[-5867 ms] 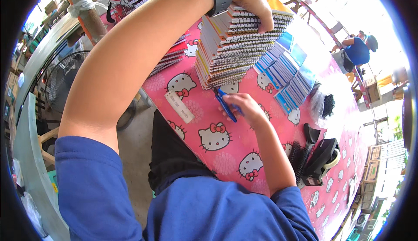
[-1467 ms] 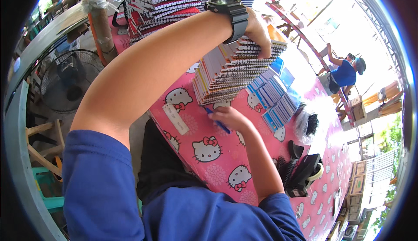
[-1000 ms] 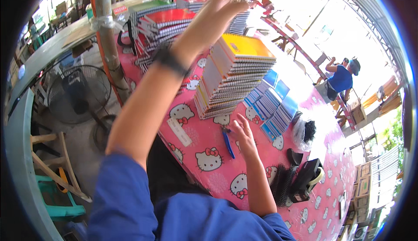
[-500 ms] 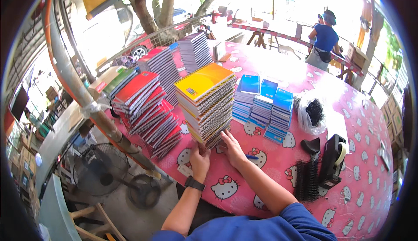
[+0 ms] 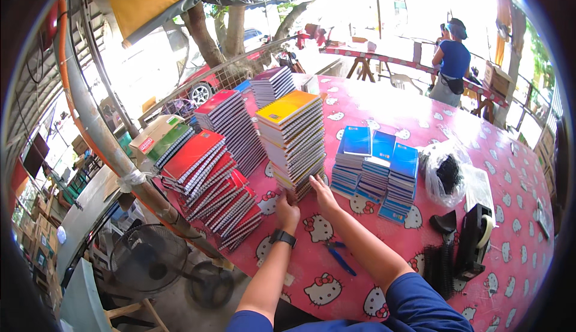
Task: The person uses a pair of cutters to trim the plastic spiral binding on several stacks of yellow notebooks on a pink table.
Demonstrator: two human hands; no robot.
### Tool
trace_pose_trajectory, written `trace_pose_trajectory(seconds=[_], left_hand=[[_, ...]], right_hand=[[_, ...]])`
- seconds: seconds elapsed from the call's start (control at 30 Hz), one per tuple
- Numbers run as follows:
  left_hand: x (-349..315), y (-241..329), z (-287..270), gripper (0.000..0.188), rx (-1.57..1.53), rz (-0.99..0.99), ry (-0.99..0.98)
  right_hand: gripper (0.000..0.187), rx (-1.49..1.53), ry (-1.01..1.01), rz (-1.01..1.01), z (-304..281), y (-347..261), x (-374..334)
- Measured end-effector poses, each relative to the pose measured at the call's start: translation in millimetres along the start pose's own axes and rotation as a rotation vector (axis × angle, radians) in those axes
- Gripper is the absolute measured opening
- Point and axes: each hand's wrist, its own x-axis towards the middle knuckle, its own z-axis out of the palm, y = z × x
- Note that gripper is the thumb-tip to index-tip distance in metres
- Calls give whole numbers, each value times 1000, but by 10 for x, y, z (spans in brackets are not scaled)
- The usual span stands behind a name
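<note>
A tall stack of yellow-covered spiral notebooks (image 5: 293, 143) stands upright on the pink patterned table, between my two hands. My left hand (image 5: 288, 213) is closed against the near left corner of its base, and the fingertips are partly hidden. On the right, my right hand (image 5: 324, 195) presses its fingers to the lower side of the same stack. Blue-handled pliers (image 5: 340, 256) lie near my right forearm. Left of the yellow notebooks leans an uneven pile of red spiral notebooks (image 5: 210, 182); small blue notebooks (image 5: 384, 167) stand in several stacks to the right.
Farther back are another red-topped stack (image 5: 228, 128) and a dark-sided one (image 5: 273, 86). A plastic bag of black coils (image 5: 447, 173), a tape dispenser (image 5: 474, 242) and black spiral bindings (image 5: 439, 266) occupy the right side. A pole (image 5: 141, 182) rises past the table's left edge. Another person (image 5: 453, 62) stands beyond.
The yellow stack has slid away from me across the table, with both hands following at its base. The pliers, mostly hidden before, now show. My view has shifted slightly.
</note>
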Motion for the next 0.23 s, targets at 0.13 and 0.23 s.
trace_pose_trajectory(seconds=[0.13,0.23], left_hand=[[313,-313,398,35,-26,64,19],[495,-325,535,44,23,6,-15]], right_hand=[[80,45,70,-41,-93,140,510],[78,190,128,81,-79,185,827]])
